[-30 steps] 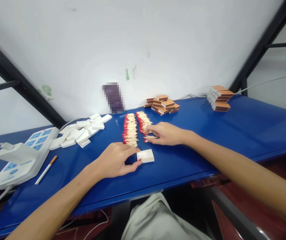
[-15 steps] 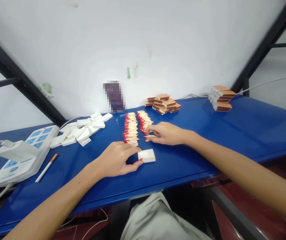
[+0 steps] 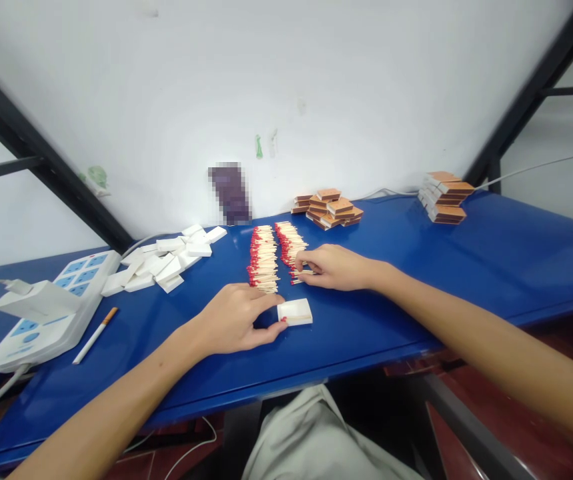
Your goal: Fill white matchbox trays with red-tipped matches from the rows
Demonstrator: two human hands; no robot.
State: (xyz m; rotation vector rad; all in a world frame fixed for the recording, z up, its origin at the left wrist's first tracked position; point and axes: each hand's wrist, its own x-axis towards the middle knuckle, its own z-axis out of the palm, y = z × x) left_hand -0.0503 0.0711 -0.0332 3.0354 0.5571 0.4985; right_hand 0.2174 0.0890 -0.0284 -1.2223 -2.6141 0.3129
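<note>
A white matchbox tray (image 3: 296, 311) lies near the front of the blue table, with a few red match heads showing at its lower left corner. My left hand (image 3: 236, 319) grips the tray's left end between thumb and forefinger. Beyond the tray, my right hand (image 3: 333, 268) pinches at a few matches at the near end of the right row of matches (image 3: 290, 241); its fingertips partly hide them. Alongside runs a longer row of red-headed matches (image 3: 264, 259), heads pointing left, just past my left hand's fingers.
White trays (image 3: 166, 259) lie heaped at the left, beside a power strip (image 3: 79, 283) with a plugged-in adapter. A cigarette (image 3: 95, 335) lies in front of them. Brown matchbox sleeves (image 3: 333, 208) are piled by the wall, and more boxes (image 3: 446, 197) stand stacked at the right.
Almost nothing differs. The whole view has shifted very slightly, while both hands stay at the tray and the matches.
</note>
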